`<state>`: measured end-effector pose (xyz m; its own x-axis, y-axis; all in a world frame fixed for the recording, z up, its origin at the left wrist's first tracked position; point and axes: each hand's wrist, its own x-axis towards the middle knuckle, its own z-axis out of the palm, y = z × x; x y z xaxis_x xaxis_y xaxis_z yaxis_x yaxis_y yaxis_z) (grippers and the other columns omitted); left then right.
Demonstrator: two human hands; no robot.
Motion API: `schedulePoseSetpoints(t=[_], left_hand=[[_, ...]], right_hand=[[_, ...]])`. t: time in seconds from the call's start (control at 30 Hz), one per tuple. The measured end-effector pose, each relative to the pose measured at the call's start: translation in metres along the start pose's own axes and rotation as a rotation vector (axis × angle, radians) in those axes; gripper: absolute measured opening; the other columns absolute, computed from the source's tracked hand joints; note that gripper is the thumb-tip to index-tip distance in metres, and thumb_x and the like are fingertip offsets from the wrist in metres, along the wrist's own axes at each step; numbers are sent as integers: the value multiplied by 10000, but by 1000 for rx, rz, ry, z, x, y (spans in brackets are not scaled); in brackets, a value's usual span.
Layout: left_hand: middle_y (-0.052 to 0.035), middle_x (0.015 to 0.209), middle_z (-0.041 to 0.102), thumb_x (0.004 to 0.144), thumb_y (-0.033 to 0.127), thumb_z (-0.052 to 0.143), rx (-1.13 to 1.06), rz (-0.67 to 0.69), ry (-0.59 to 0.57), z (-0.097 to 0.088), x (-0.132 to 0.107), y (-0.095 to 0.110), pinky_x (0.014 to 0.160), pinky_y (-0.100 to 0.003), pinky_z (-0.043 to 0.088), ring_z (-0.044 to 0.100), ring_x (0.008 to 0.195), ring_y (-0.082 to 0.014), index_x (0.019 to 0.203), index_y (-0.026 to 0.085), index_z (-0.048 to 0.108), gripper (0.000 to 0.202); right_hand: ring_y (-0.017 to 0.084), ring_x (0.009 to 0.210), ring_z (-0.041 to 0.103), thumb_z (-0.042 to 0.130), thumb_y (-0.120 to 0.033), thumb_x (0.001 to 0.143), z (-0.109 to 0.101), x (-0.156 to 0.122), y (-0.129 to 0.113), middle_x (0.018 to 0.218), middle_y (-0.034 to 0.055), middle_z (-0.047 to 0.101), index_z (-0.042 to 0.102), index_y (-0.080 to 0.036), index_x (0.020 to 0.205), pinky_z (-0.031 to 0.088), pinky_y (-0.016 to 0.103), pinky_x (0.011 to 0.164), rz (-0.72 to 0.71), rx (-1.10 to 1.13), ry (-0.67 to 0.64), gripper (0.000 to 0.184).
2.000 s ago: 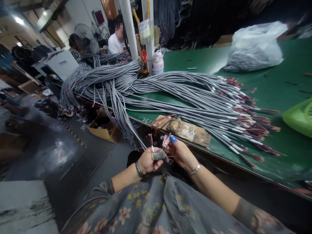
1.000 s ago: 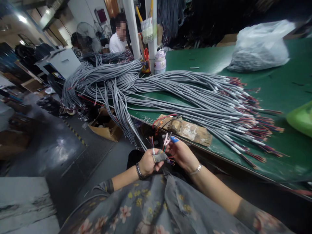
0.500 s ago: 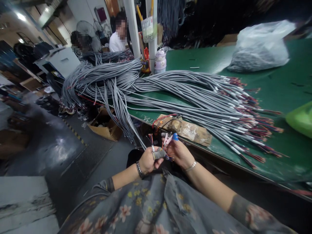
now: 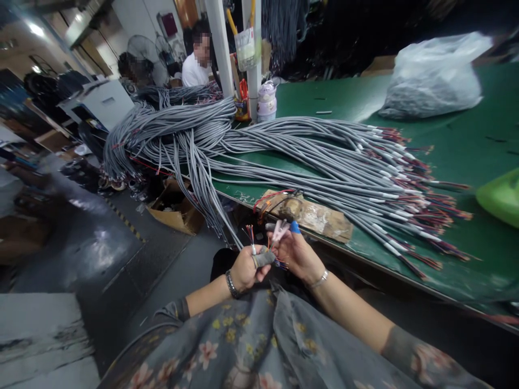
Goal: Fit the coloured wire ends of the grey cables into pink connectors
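My left hand [image 4: 245, 268], a grey cover on its thumb, is closed around grey cable ends. Thin coloured wires [image 4: 250, 235] fan upward from a white-sleeved end above the fist. More orange and dark wire tips [image 4: 280, 264] stick out on its right side, towards the other hand. My right hand [image 4: 303, 260] wears a blue cover on the thumb tip. Between its thumb and fingers is a small pale pink, clip-like tool [image 4: 279, 231], blurred. The two hands are close together in front of the bench edge.
Long grey cables [image 4: 284, 146] lie across the green bench [image 4: 324, 100], their bared ends to the right. A taped board [image 4: 320, 219] rests at the front edge. Beyond are a plastic bag [image 4: 433, 75], a green bag [image 4: 503, 200] and a purple-white container [image 4: 266, 101]. A person [image 4: 195, 67] is behind.
The pink tool and my right fingers have shifted slightly, with the blue-covered thumb a little farther right. My left hand stays nearly in place around the cable.
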<state>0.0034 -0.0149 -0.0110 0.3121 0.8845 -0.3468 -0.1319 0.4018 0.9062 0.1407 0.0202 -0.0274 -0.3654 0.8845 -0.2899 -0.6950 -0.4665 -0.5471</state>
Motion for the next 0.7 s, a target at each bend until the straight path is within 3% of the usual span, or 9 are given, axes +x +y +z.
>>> schedulePoseSetpoints(t=[0.13,0.3,0.5,0.7], left_hand=[[53,396,458,627,606,689,49,32,3,1,-7,0,301,-190,170,316,272,-35,556,161,504,486],[53,403,459,615,616,690,27,76,96,6,-6,0,305,-191,170,315,275,-33,532,166,488,500],[53,396,448,580,660,682,27,73,126,9,-3,1,311,-193,169,308,280,-31,503,174,463,539],[46,409,464,646,632,664,39,107,126,9,-1,-3,321,-194,181,329,289,-33,517,168,477,517]], right_hand=[[92,560,553,747,-547,645,0,-3,-2,742,-1,694,705,-217,767,474,207,522,-13,-26,-12,354],[99,581,533,760,-466,668,1,-6,-3,686,-8,648,696,-213,765,438,201,494,-90,-93,32,278],[102,526,481,711,-545,692,3,-7,-4,609,-6,600,691,-188,728,421,239,507,-93,-177,45,359],[120,522,524,722,-578,659,-1,3,-1,585,-2,622,690,-192,762,433,243,488,-7,-120,40,400]])
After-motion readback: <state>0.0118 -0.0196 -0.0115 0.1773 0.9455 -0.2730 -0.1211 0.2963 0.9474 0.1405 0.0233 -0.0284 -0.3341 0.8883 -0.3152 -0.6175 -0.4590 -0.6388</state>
